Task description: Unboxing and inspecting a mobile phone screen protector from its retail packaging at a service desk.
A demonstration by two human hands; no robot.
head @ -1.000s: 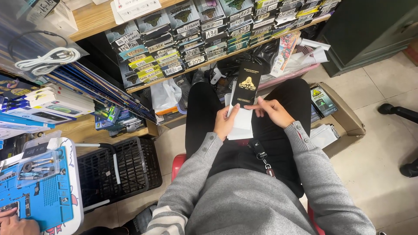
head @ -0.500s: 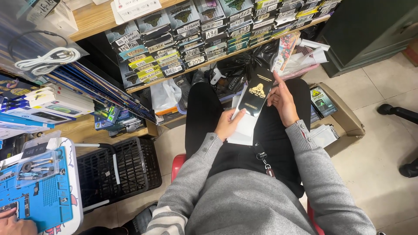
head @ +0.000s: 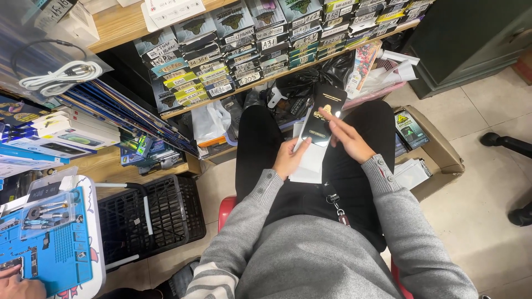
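a black flat packet (head: 323, 114) with a gold emblem is held above the lap, gripped at its lower edge by the left hand (head: 289, 156), whose fingers are closed around it together with a white sheet (head: 308, 165). the right hand (head: 348, 139) is laid on the packet's face with fingers stretched out, nothing being grasped by it. the sheet is partly hidden behind the packet, and the boxes on the shelf (head: 244, 50) are too small to be made out.

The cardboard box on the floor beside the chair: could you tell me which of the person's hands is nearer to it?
Right. The right hand rests on the black package, on the cardboard box's side; the left hand holds white packets farther away.
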